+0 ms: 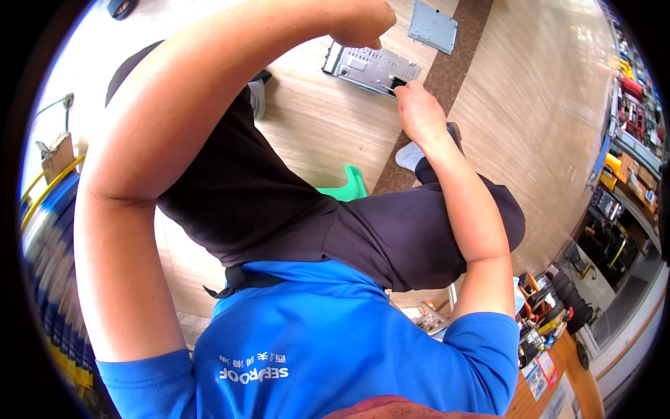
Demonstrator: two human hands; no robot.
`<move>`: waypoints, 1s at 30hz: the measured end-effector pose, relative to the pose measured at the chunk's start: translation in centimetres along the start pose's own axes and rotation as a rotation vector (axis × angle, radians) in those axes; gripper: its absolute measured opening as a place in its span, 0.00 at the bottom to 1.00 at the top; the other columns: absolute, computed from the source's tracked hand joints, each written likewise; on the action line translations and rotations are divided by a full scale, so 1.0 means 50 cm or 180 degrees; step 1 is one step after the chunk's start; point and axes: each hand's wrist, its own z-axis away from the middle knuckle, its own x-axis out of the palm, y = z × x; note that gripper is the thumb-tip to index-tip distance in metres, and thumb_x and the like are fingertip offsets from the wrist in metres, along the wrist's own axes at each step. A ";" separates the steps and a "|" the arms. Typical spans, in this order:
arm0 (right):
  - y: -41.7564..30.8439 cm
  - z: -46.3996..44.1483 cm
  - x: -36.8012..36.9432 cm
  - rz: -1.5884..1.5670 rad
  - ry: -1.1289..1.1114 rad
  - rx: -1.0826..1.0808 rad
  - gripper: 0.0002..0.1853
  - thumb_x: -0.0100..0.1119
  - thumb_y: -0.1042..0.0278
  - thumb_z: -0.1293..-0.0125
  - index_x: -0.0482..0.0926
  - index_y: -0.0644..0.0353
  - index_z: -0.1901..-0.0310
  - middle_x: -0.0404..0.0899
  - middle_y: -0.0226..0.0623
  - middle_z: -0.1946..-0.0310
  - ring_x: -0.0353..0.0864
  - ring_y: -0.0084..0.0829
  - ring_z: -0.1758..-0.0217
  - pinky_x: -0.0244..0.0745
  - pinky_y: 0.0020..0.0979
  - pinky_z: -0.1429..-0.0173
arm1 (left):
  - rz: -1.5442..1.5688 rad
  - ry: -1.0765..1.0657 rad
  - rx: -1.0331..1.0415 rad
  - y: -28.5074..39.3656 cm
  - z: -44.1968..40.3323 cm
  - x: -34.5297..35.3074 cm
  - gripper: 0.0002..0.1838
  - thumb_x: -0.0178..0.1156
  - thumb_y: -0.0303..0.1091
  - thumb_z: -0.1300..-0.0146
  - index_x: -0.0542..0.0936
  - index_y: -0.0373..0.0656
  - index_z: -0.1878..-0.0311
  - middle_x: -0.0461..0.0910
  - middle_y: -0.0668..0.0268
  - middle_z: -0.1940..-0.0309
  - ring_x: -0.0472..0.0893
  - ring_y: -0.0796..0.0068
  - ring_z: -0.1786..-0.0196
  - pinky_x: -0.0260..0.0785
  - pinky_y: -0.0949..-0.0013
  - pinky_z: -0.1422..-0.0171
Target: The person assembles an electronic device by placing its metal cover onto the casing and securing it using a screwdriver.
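Note:
A flat metal chassis (370, 68) with slots and holes lies on the floor in front of me. Above its far edge is my left hand (364, 24), its fingers curled; whatever they may hold is hidden. My right hand (419, 108) is at the near right corner, fingers pinched together beside a dark opening (398, 82) in the metal. A thin, light tip shows by those fingers, too small to name. Beyond the chassis, a loose grey metal panel (433, 28) rests on the floor.
Part of a green plastic stool (347, 187) shows below my legs. Shelves with tools and parts (631, 140) line the right side. A wooden table (544, 377) with several items stands lower right. Blue-and-yellow stacked goods (59, 279) are at the left.

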 end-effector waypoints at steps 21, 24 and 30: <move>-0.004 -0.017 0.019 0.0209 0.0023 -0.0035 0.08 0.49 0.73 0.33 0.78 0.65 0.60 0.76 0.54 0.56 0.83 0.55 0.53 0.81 0.50 0.49 | -0.0689 -0.1350 0.0315 0.030 -0.030 0.241 0.17 0.64 0.26 0.41 0.86 0.40 0.47 0.79 0.58 0.36 0.84 0.52 0.44 0.76 0.53 0.42; -0.006 -0.021 0.011 0.0239 -0.0083 0.0017 0.08 0.49 0.73 0.33 0.79 0.65 0.61 0.76 0.54 0.55 0.84 0.54 0.53 0.81 0.49 0.49 | -0.0879 -0.1479 0.0135 0.014 -0.040 0.299 0.23 0.64 0.25 0.42 0.84 0.42 0.40 0.62 0.64 0.22 0.79 0.53 0.37 0.74 0.50 0.39; -0.010 -0.022 -0.002 0.0170 -0.0164 0.0013 0.10 0.49 0.73 0.34 0.81 0.65 0.60 0.77 0.54 0.54 0.84 0.53 0.52 0.81 0.49 0.48 | -0.0838 -0.1423 0.0201 -0.003 -0.038 0.306 0.25 0.61 0.25 0.39 0.81 0.43 0.36 0.50 0.68 0.17 0.77 0.54 0.34 0.72 0.48 0.41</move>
